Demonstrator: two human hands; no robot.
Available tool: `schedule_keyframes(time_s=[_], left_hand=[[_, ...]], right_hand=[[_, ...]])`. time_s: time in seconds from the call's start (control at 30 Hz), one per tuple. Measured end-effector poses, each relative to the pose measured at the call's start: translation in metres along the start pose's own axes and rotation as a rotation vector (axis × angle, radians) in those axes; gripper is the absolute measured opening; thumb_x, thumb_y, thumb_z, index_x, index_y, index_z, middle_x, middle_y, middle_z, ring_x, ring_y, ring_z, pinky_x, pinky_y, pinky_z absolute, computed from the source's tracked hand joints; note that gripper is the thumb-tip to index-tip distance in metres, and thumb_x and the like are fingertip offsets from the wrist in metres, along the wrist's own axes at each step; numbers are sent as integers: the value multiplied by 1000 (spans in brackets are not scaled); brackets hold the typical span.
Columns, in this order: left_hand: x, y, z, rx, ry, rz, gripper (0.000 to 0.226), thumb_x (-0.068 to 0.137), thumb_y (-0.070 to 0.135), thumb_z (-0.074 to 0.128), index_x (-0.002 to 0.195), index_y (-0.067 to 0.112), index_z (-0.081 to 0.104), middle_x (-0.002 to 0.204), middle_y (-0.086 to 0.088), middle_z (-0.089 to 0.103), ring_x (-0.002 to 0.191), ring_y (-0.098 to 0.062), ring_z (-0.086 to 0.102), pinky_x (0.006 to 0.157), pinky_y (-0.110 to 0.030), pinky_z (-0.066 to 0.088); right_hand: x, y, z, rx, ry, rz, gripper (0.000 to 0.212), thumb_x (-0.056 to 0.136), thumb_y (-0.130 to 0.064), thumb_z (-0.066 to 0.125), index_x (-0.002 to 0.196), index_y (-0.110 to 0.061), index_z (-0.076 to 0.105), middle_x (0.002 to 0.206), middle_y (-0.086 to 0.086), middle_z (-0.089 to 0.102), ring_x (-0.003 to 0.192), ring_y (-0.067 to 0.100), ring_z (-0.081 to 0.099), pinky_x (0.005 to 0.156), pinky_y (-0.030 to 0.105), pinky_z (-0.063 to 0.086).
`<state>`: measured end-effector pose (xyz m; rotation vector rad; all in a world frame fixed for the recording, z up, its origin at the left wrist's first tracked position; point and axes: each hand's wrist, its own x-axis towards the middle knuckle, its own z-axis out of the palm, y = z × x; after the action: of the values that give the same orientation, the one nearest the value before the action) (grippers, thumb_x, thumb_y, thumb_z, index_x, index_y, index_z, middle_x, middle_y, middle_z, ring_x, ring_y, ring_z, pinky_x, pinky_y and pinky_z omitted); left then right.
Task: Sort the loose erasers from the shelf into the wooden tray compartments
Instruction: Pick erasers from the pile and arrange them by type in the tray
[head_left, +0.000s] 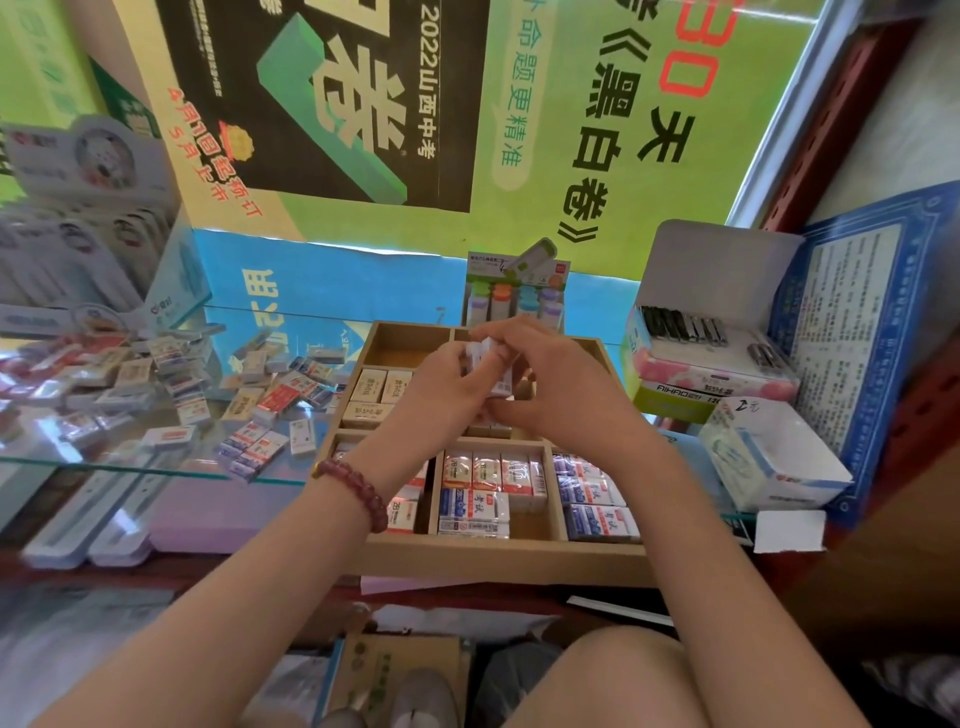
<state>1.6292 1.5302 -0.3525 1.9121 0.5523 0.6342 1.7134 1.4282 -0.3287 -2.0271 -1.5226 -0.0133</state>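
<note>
Over the tray (498, 553) at the shelf's (130, 467) right end, left hand (441, 387) and right hand (556, 389) grip a few erasers (488, 364), fingers (511, 338) curled round them. Front compartments look packed, back ones partly. Many loose erasers (249, 400) lie at the shelf's left, so I'd call it roughly halfway.

Stationery shop. Glass shelf (156, 457) left of hands, strewn with packaged erasers (249, 400); exam-book posters (597, 130) behind; boxed stock (711, 358) right.

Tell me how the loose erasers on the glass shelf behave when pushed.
The loose erasers are flat, boxy blocks, so they should slide rather than roll. Their glossy wrappers on the glass shelf probably make them skid easily. They look small, so likely light.
</note>
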Motion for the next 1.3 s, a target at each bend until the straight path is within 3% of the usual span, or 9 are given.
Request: schedule_keyframes(time_s=[0.1,0.23,0.4,0.57,0.63,0.7,0.83,1.07,1.3], left_hand=[[2,4,-1,-34,-29,-27,33,95,43,41,90,16,60,82,-4,65,70,-13,61,60,-23,49],[7,8,-1,-375,-30,-351,54,97,50,24,80,15,61,76,-8,63,65,-17,53,57,-26,41],[4,15,-2,-542,-124,-362,59,99,42,16,122,2,52,105,-19,58,73,-20,56,60,-25,44],[3,11,14,-693,-115,-423,45,102,38,19,122,7,45,117,-15,59,84,-20,62,76,-32,51],[4,3,23,-394,-92,-326,33,102,32,22,117,13,45,116,-9,56,90,-16,57,78,-24,47],[5,-10,27,161,-90,-43,30,101,26,30,126,17,43,126,-6,51,106,-15,50,86,-20,41],[4,-30,26,802,-132,287,42,95,23,40,137,24,37,143,3,41,135,-12,29,114,-36,16],[5,-35,22,876,-47,329,26,95,29,36,115,28,51,110,10,62,100,-6,53,107,-33,18],[6,-36,23,905,-30,328,25,95,30,37,113,27,54,107,9,64,103,-9,55,111,-36,16]], right_hand=[[1,-2,2,-26,37,17,53,77,-27,75,125,-28,53,110,-21,48,77,-3,52,68,12,42],[5,-3,0,-127,92,14,50,77,-33,74,122,-26,53,114,-12,55,90,7,55,75,26,49],[6,0,-2,-157,82,15,58,74,-33,75,127,-25,53,119,-10,54,97,10,56,79,30,51],[6,27,-6,64,78,156,57,74,-26,77,128,-21,58,108,-11,54,95,10,58,85,33,53],[6,40,-6,46,70,227,57,75,-29,78,127,-21,58,107,-9,54,97,10,57,86,33,53],[6,51,-5,16,72,280,58,76,-35,77,128,-21,57,109,-8,55,99,10,55,88,34,52],[8,63,2,21,27,314,56,74,-35,78,124,-19,60,114,-4,59,98,10,56,89,35,51],[19,56,3,-72,-185,324,42,76,-31,77,115,-25,62,105,-8,61,89,8,57,78,28,50],[39,37,4,-431,-352,333,30,76,-34,72,102,-21,67,94,-1,63,87,17,61,77,33,55]])
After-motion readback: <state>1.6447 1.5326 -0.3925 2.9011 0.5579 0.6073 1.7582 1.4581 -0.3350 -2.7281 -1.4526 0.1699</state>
